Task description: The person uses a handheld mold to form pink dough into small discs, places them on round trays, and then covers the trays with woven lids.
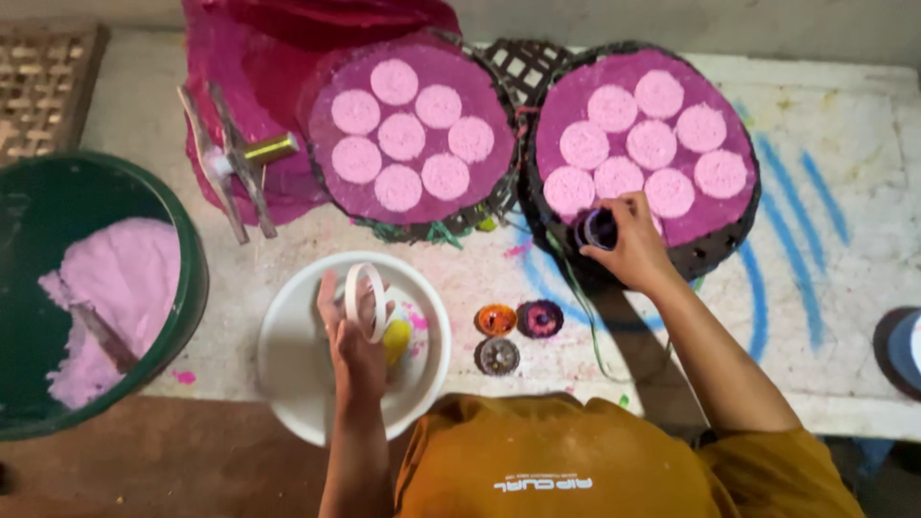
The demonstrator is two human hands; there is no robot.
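**Pink discs set out on woven trays**

Head view: the left hand (353, 350) grips a white ring (366, 301) over a white bowl (288, 364). The right hand (628, 240) closes around a small dark cup (599, 228) at the right tray (715, 251) of pink discs (651, 144) on the table (844, 317).

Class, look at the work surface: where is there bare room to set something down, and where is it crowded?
Bare patches: right of the right tray, over the blue streaks, and between the green bucket and the left tray. Crowded: around the white bowl and three small moulds.
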